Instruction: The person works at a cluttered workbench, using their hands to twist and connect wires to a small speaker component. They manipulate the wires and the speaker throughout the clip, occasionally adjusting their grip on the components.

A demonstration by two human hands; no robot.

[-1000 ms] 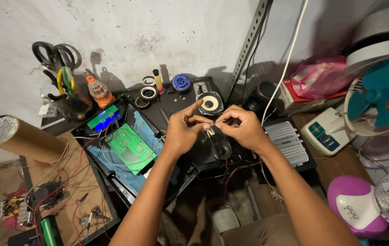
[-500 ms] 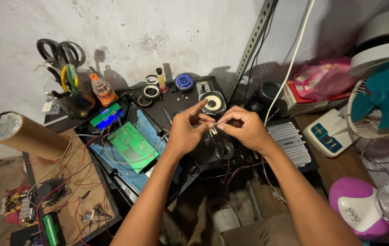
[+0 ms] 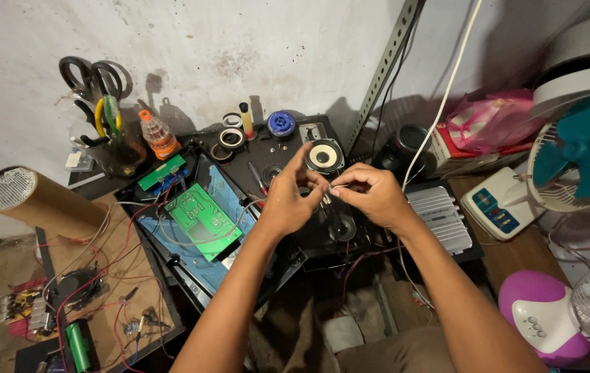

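**Thin wire pinched between two hands above a black chassis**

Thin wire [image 3: 335, 186], pale and short, held level between the fingertips of both hands, over the middle of the black chassis [image 3: 288, 238] and just near of the small round speaker [image 3: 324, 155]. Left hand [image 3: 289, 200] curled nearly closed, thumb and forefinger pressed together on the wire's left end. Right hand [image 3: 371, 193] likewise closed to a pinch on the right end, remaining fingers folded under. Fingertips of the two hands almost touching. Below them, a second, darker speaker cone [image 3: 342, 226] set in the chassis; exact attachment of the wire to it not discernible.

To the left, green circuit board [image 3: 203, 221] lying on a blue sheet, red and white leads trailing off towards the wooden board [image 3: 112, 276]. Far left, cardboard tube [image 3: 39, 202] with a mesh end. Against the far wall, scissors and pliers in a holder [image 3: 105, 114], orange-capped bottle [image 3: 159, 135], rolls of tape [image 3: 231, 138]. To the right, ribbed silver amplifier case [image 3: 440, 217], white cable [image 3: 440, 103], teal fan [image 3: 578, 155].
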